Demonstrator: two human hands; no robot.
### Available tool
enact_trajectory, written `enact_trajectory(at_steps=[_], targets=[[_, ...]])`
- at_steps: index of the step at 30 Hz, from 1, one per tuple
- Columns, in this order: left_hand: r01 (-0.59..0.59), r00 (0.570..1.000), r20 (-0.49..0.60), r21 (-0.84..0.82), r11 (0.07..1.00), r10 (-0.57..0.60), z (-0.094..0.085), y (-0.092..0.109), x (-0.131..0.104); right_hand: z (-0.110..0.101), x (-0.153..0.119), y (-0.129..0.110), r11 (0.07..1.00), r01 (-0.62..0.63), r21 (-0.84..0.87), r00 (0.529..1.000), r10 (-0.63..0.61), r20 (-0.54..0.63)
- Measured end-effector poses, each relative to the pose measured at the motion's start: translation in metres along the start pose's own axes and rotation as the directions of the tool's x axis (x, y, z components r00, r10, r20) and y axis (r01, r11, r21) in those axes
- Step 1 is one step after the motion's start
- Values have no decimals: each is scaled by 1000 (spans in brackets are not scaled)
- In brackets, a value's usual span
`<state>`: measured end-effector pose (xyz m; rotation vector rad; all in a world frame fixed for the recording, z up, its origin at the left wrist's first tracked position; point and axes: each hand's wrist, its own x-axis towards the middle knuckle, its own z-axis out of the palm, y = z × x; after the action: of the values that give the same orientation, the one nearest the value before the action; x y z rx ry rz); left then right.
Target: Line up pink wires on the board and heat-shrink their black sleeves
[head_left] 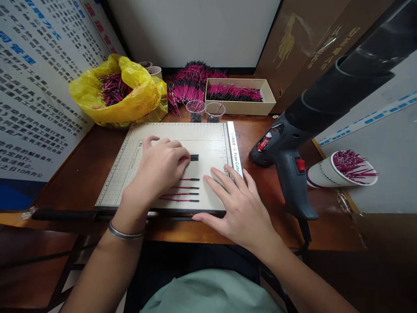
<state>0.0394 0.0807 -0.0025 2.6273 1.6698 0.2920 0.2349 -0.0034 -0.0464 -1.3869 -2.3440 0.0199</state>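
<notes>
My left hand (pixel 163 163) is closed over the left part of a white paper cutter board (pixel 208 134), its fingertips pressed together at a small bundle of black-ended wires (pixel 194 157). The wires' other ends are hidden under the hand. Below it, several separate pink wires with black tips (pixel 185 194) lie roughly parallel on the board, partly covered by the wrist. My right hand (pixel 239 202) rests palm down with its fingers spread over the board's right edge, to the right of those wires, and holds nothing.
A yellow bag (pixel 130 104) of wires stands back left. Behind the board are wire piles (pixel 187 92), two clear cups (pixel 215 114) and a cardboard box (pixel 241 107) of wires. At right are a black heat gun (pixel 289 174) and a tilted paper cup (pixel 322 172) of wires.
</notes>
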Motion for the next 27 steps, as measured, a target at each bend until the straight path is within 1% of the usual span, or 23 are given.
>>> enact_trajectory(at_steps=[3, 7, 12, 17, 22, 27], targets=[[-19, 1000, 7, -32, 999, 19, 2, -2, -2, -2, 1, 1, 1000, 1, 12, 1000, -1, 19], [-48, 998, 37, -98, 994, 52, 2, -5, -9, -7, 6, 5, 999, 8, 40, 996, -12, 92], [-64, 995, 69, -156, 986, 76, 1, -8, -15, -7, 15, 11, 1000, 10, 20, 987, -13, 160], [-57, 994, 85, -168, 984, 72, 0, -8, -16, -5, 15, 12, 1000, 5, 21, 985, -8, 171], [-77, 994, 64, -188, 979, 90, 2, -8, -15, -6, 15, 11, 1000, 4, 20, 983, -7, 184], [-51, 992, 100, -203, 978, 73, 1, -8, -16, -5, 15, 12, 1000, 0, 25, 982, -5, 187]])
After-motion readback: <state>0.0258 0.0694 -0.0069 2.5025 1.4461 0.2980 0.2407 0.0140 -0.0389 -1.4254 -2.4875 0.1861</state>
